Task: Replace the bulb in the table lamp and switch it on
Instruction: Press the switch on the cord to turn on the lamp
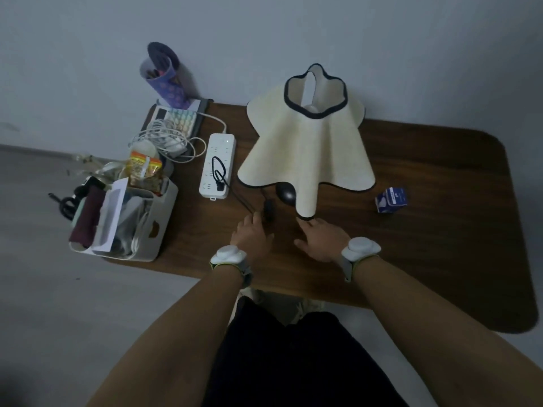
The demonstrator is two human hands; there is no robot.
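A dark wooden table (pixel 440 230) fills the middle and right of the frame, set against a pale wall (pixel 293 30). At its lower-left edge stands a white bin (pixel 158 227) crammed with papers and cables, a snack packet (pixel 145 171) at its far end. Above it, a coiled white cable (pixel 164 139) lies on a keypad (pixel 179 120) with pastel keys, and a purple pen cup (pixel 164 77) stands tilted at upper left. Grey floor (pixel 58 289) shows at left.
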